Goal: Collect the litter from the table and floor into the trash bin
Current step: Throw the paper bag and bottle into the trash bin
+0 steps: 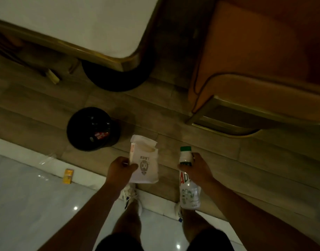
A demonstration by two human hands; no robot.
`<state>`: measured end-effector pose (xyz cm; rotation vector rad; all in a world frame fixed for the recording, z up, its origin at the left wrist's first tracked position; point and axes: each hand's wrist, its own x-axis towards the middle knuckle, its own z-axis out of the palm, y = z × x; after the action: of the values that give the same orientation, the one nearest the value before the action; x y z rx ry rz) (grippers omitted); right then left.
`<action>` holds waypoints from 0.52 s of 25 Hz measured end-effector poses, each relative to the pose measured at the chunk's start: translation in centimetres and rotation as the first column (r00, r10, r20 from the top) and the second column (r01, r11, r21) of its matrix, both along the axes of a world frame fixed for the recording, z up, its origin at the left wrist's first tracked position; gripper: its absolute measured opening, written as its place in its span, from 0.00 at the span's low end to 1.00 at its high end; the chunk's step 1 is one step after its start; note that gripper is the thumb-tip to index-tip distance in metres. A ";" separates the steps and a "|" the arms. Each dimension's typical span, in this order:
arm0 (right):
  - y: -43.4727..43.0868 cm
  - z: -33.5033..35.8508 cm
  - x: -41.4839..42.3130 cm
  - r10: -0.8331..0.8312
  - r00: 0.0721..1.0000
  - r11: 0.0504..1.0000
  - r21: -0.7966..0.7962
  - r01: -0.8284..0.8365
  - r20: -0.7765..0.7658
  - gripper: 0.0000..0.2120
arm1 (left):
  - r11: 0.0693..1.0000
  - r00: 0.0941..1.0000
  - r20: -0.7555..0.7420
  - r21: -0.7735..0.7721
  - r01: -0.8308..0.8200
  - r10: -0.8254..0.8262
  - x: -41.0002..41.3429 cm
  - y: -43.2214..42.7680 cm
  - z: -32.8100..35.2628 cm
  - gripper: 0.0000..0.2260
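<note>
My left hand grips a white paper bag with a dark printed logo, its open top facing away from me. A clear plastic bottle with a green cap hangs in my right hand, held near its neck. The round black trash bin stands on the floor ahead and to the left of the bag, with a red wrapper inside. A small yellow box lies on the floor at the left, and a crumpled clear plastic piece lies beyond it.
The white table with a gold edge fills the top left, on a round black base. An orange upholstered seat stands at the right. A step edge separates the wood floor from glossy white tiles where my feet stand.
</note>
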<state>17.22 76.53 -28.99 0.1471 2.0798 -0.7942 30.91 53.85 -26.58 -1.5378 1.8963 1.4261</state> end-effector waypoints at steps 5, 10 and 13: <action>2.3 11.2 2.1 -0.077 0.997 0.996 -0.034 0.077 -0.022 0.25 | 0.991 0.992 -0.007 -0.039 -0.125 0.125 3.7 3.7 9.6 0.09; 2.9 17.8 1.7 0.016 0.992 0.996 -0.085 -0.027 -0.121 0.25 | 0.989 0.988 0.028 -0.005 -0.149 0.149 5.9 6.1 15.3 0.10; 2.7 20.3 1.0 0.079 0.983 0.989 -0.113 -0.099 -0.166 0.24 | 0.973 0.975 -0.009 -0.066 -0.220 0.220 6.5 5.4 17.7 0.11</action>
<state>18.20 79.24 -8.66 -0.0795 2.1654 -0.9001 37.38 59.29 -8.88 -1.8282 1.8381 1.4653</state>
